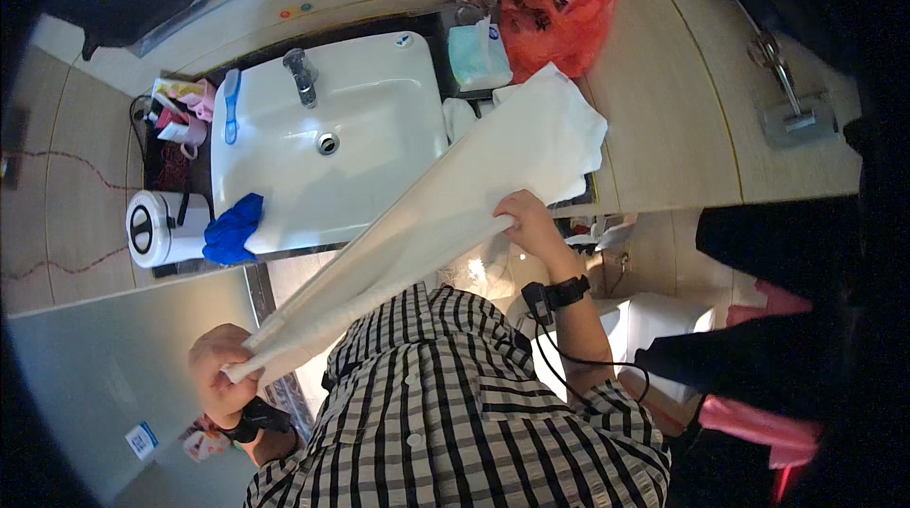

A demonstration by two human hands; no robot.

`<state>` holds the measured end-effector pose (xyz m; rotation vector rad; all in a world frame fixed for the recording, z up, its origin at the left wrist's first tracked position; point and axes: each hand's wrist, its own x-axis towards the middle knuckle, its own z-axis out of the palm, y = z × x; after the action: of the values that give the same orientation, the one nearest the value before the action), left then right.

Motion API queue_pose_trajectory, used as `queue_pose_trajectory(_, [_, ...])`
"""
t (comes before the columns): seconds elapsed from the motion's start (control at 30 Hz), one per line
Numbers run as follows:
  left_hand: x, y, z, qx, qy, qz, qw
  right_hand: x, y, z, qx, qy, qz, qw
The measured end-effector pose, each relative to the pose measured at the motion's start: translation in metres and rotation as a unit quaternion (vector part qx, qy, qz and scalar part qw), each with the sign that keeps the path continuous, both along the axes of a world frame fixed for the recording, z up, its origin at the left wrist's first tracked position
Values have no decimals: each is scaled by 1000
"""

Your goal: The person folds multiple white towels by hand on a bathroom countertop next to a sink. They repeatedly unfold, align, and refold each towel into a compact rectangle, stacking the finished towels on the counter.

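A large white cloth [419, 224] stretches diagonally in front of my body, from lower left to upper right. My left hand [224, 369] grips one end of it, low on the left. On the right, my right hand [530, 224] pinches its near edge. The far end of the cloth spreads over the counter right of the white washbasin [370, 174] and hides part of the basin's rim. Both wrists wear black straps, and a cable runs from the right one. The chrome faucet [301, 78] stands at the basin's back, above the drain [328, 144].
A blue cloth [234, 229] drapes over the basin's front left corner beside a white electric appliance [167, 227]. Pink cups [186, 131] stand at the left, and a blue-handled brush [232, 106] rests on the rim. A tissue pack [478, 56] and a red plastic bag [561, 17] sit back right.
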<state>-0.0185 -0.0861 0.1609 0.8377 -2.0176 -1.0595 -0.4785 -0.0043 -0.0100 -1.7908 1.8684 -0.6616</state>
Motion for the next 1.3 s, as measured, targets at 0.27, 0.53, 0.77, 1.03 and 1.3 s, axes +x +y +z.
queue_pose_trajectory(0.27, [0, 47, 3, 6, -18, 158, 987, -38, -80, 8, -7, -66, -8, 998])
queue_pose_trajectory(0.53, [-24, 67, 27, 25, -73, 184, 980, -46, -144, -13, 115, 38, 149, 981])
queue_pose_trajectory(0.77, [-11, 63, 27, 33, -35, 271, 961, -72, -121, 16, 110, -62, 104, 987])
queue_pose_trajectory(1.03, [57, -24, 19, -151, 83, 314, 933, -49, -12, 98, -111, -110, -117, 981])
queue_pose_trajectory(1.3, [48, -110, 83, -390, 251, 384, 798, 37, 23, 96, -185, -88, -69, 976])
